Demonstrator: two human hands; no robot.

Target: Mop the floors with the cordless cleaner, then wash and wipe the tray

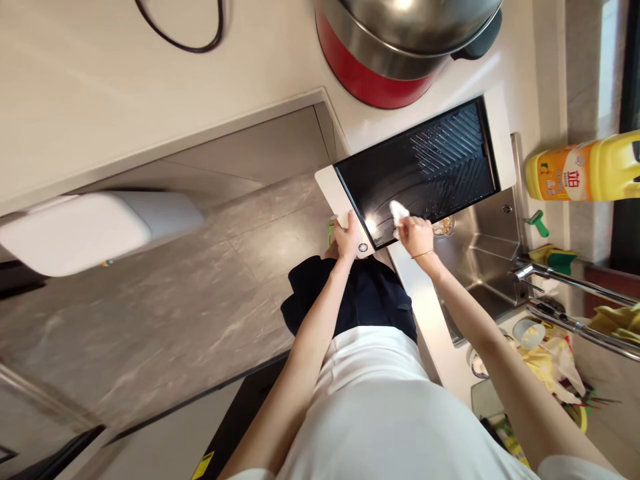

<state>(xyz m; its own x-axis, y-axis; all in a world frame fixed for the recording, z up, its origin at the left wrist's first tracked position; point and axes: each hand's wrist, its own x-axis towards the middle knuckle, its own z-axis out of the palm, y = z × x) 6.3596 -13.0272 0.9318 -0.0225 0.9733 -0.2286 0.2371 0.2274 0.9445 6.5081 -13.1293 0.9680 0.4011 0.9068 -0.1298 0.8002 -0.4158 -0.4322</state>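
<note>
A flat, griddle-like appliance (395, 180) with a black, partly ridged surface and white ends lies tilted across the counter and the sink's edge. Wet specks and streaks show on its black surface. My left hand (346, 237) grips its near-left white end, close to a round dial or emblem (363, 248). In my right hand (418, 237) is a bunched white wipe (399, 212), pressed on the black surface near its lower edge. Whether the wipe is paper or cloth I cannot tell.
A red and steel pot (375, 73) stands behind the appliance. To the right are a steel sink (480, 267), a yellow bottle (580, 170), a green scraper (539, 223) and a chrome rail (590, 327). At left stands a white bin-like object (75, 230).
</note>
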